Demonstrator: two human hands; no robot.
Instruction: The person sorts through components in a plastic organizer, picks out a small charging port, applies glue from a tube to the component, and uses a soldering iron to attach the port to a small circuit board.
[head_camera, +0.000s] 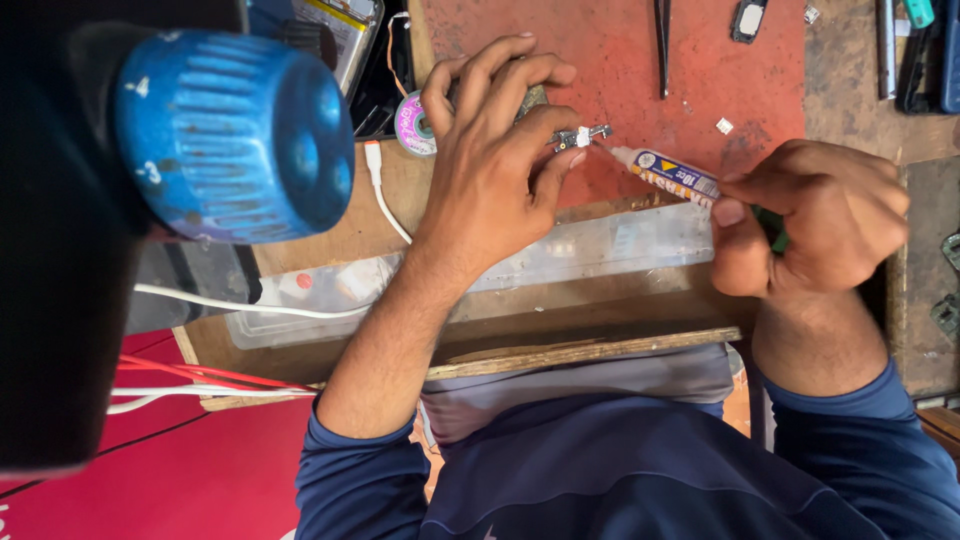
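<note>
My left hand rests on the red mat and pinches a small metal part between thumb and fingertips. My right hand grips a small glue tube with a white nozzle. The nozzle tip touches the small metal part. Both forearms wear dark blue sleeves.
A large blue knob of a lamp or scope looms at the left. A white cable, a solder wick spool, tweezers and a clear plastic tray lie on the wooden bench. Tools sit at top right.
</note>
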